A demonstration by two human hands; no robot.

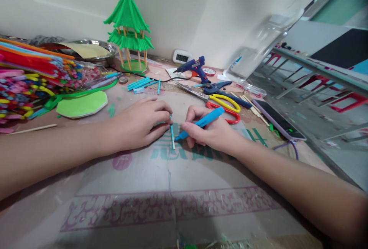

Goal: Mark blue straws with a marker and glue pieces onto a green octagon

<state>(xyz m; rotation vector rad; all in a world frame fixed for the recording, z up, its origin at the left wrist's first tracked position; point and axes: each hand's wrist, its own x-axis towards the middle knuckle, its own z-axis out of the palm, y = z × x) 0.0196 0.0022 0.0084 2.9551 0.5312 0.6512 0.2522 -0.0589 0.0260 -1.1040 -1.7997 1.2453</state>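
Note:
My left hand [148, 120] rests on the printed cardboard, its fingertips closed on a thin stick [173, 138] that is partly coloured blue and pale at its near end. In my right hand [201, 128] is a blue marker [205, 120], gripped like a pen with its tip down beside the stick; whether the tip touches the stick I cannot tell. Farther back lie several blue-coloured sticks [140, 84] with a small blue cap [139, 90] by them. A green pagoda model [128, 30] with fuzzy roofs on wooden legs stands behind.
Bundles of pipe cleaners [34, 84] and a green octagonal piece [82, 104] lie left. A blue glue gun [195, 68], scissors [221, 103], blue-handled pliers [218, 87] and a phone [277, 120] lie right. A clear plastic container [253, 53] stands near a small digital clock [181, 56].

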